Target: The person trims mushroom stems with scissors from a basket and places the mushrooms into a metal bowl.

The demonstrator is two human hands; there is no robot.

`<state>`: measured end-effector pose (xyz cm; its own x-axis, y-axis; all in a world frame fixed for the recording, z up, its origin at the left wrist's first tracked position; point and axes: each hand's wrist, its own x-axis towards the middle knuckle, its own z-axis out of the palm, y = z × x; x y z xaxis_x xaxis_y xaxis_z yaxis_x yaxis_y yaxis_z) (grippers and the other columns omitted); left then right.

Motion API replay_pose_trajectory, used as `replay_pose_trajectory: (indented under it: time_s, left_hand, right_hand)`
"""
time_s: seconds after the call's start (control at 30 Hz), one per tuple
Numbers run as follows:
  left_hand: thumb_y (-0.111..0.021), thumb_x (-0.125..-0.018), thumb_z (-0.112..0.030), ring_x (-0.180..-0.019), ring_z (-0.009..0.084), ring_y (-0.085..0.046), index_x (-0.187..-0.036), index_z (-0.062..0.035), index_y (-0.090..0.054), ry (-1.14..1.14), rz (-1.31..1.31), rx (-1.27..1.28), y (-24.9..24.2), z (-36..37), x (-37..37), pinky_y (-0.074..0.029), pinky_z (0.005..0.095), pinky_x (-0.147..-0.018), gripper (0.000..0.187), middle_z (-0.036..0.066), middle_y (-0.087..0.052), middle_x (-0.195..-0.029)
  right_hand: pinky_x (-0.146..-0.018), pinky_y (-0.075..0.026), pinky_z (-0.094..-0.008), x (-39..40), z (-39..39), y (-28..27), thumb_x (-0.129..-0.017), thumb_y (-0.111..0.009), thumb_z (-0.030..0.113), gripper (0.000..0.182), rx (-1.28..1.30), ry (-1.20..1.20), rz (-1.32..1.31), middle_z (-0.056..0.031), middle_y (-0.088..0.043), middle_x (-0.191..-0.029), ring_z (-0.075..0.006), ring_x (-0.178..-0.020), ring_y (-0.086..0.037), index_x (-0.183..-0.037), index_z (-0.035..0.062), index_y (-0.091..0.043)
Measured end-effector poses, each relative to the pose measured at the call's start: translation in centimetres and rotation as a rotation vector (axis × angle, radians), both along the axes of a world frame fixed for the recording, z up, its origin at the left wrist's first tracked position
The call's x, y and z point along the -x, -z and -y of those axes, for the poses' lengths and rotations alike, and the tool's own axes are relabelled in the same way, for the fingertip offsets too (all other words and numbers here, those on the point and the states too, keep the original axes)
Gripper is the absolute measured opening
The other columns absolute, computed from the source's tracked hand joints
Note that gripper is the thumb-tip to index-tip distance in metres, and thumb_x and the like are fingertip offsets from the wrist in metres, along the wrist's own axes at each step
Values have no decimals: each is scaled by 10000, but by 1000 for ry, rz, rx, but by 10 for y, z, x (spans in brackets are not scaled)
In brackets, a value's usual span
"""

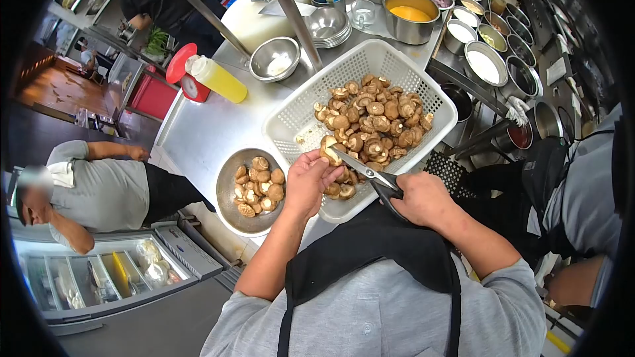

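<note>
My left hand (309,180) pinches a brown mushroom (329,150) over the near left part of a white perforated basket (281,122). Wrapped round the black handles of a pair of scissors (357,164) is my right hand (426,197). The scissor blades reach left to the mushroom's pale stem side. A heap of whole brown mushrooms (380,116) fills the middle of the basket. To the left of my left hand stands a round metal bowl (228,208) with several mushrooms (259,185) in it, some showing pale undersides.
A squeeze bottle (221,80) of yellow liquid, a red scale (194,88) and a small metal bowl (275,59) stand behind. A metal post (291,13) rises by the basket. One person (99,182) stands left by an open cold drawer (99,281); another person (582,185) is close on the right.
</note>
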<state>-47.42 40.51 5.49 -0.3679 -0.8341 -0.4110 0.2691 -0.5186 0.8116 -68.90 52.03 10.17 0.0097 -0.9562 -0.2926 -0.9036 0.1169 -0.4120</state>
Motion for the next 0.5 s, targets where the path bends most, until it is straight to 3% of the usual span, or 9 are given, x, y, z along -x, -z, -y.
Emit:
replay_pose_trajectory:
  time_s: [0.33, 0.43, 0.5]
  left_hand:
    - [-453, -995, -58, -977, 275, -692, -1202, 67, -518, 44, -27, -20, -6, 5, -2, -610, 348, -838, 251, 182, -649, -1137]
    - [-462, -976, -48, -952, 274, -700, -1204, 73, -516, 86, 4, -8, -8, 10, -5, -618, 338, -802, 264, 195, -653, -1125]
    - [-422, -952, -67, -891, 279, -701, -1203, 53, -502, 135, 89, -49, -9, 15, -7, -628, 348, -758, 289, 207, -651, -1082]
  right_hand:
    - [-725, -545, -466, 7, -4, -4, -786, -680, 385, 376, 38, 56, 32, -204, -680, -765, -373, -771, -677, -825, 11, -679]
    - [-717, -544, -469, 9, -5, -3, -789, -698, 427, 412, 83, 74, 51, -209, -673, -746, -379, -758, -673, -789, 15, -686]
    - [-677, -534, -446, 11, -6, -10, -788, -727, 482, 477, -17, 129, 166, -196, -661, -702, -366, -710, -666, -748, 9, -686]
